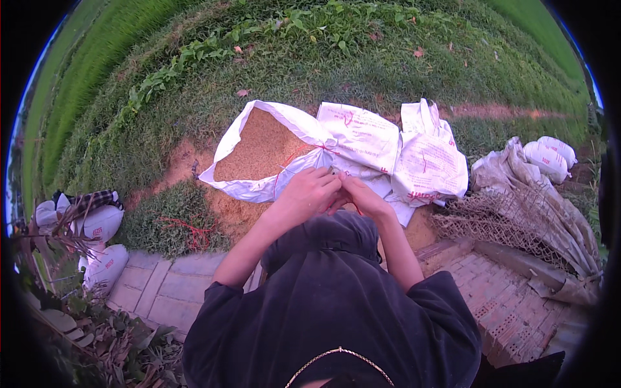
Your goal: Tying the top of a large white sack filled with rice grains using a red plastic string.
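We hold our left hand and right hand closed together, pinching red string near the open grain sack.

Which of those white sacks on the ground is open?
The leftmost sack, right before the hands: its mouth gapes, showing brown grain. The sacks beside it show no grain.

One open grain sack, two full tied sacks, two hands

Both hands at open grain sack
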A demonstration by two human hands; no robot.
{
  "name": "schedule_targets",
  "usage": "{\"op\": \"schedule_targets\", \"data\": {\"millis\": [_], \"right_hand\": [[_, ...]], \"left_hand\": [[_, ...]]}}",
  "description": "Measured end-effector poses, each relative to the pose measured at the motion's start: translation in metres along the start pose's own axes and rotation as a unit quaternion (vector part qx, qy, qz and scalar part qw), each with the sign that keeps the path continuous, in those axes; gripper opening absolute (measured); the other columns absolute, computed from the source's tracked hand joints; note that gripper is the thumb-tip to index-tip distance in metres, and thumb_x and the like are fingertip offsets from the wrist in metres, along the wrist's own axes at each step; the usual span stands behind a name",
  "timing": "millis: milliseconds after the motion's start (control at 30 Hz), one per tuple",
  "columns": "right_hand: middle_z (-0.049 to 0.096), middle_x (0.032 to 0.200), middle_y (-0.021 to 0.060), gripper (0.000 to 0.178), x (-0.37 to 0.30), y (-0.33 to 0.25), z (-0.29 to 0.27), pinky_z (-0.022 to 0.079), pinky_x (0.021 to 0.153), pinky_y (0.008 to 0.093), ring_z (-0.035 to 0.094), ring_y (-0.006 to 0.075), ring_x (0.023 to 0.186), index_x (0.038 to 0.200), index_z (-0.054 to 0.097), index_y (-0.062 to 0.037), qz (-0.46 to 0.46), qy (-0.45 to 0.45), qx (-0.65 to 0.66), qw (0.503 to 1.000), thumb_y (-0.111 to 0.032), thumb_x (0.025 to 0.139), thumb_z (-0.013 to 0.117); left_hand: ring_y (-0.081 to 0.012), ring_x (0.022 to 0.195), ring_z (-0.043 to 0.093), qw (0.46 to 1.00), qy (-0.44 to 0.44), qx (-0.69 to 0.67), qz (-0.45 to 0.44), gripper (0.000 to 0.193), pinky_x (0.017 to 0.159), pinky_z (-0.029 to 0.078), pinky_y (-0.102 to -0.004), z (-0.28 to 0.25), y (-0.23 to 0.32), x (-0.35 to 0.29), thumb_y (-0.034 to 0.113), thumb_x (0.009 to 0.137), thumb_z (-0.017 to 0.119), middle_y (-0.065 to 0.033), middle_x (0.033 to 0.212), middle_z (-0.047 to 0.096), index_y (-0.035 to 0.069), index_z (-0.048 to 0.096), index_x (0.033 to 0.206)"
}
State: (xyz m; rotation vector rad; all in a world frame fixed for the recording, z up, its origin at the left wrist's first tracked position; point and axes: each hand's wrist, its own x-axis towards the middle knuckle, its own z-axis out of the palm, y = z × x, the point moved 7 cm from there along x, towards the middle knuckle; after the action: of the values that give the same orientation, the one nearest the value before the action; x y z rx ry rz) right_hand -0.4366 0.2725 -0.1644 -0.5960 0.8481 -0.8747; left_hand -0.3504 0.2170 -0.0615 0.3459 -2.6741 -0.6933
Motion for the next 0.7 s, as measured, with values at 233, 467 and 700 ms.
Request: {"op": "schedule_targets", "data": {"millis": [233, 467, 700], "right_hand": [[0.069, 0.077, 0.0070, 0.025, -0.013, 0.029, 0.018, 0.049, 0.058, 0.0314, 0.062, 0.0163, 0.059, 0.099, 0.063, -0.0011, -0.024, 0.139, -0.352, 0.925, -0.020, 0.098, 0.047], [0.069, 0.079, 0.0124, 0.022, -0.141, 0.024, -0.035, 0.050, 0.069, 0.0445, 0.066, 0.0354, 0.078, 0.100, 0.061, -0.0063, 0.188, 0.553, -0.629, 0.513, -0.022, 0.097, 0.046], [0.068, 0.082, 0.0116, 0.025, -0.239, 0.022, 0.010, 0.048, 0.066, 0.0467, 0.066, 0.0341, 0.075, 0.105, 0.060, -0.0074, -0.013, 0.852, -0.311, 0.422, -0.025, 0.100, 0.044]], "left_hand": [[-0.0249, 0.076, 0.062, 0.936, -0.138, -0.262, -0.189, 0.018, 0.069, 0.049, -0.0358, 0.039, -0.081, -0.068, 0.017, 0.080, 0.072, -0.0094, 0.082, 0.065, 0.002, 0.065, 0.087], [-0.0264, 0.073, 0.066, 0.908, 0.083, -0.250, -0.327, 0.020, 0.069, 0.052, -0.0385, 0.072, -0.180, -0.067, 0.021, 0.089, 0.065, -0.0119, 0.082, 0.069, 0.002, 0.068, 0.092], [-0.0280, 0.083, 0.069, 0.920, -0.109, -0.067, -0.370, 0.036, 0.073, 0.053, -0.0419, 0.140, -0.200, -0.050, 0.039, 0.080, 0.072, -0.0118, 0.087, 0.071, 0.007, 0.070, 0.095]]}}
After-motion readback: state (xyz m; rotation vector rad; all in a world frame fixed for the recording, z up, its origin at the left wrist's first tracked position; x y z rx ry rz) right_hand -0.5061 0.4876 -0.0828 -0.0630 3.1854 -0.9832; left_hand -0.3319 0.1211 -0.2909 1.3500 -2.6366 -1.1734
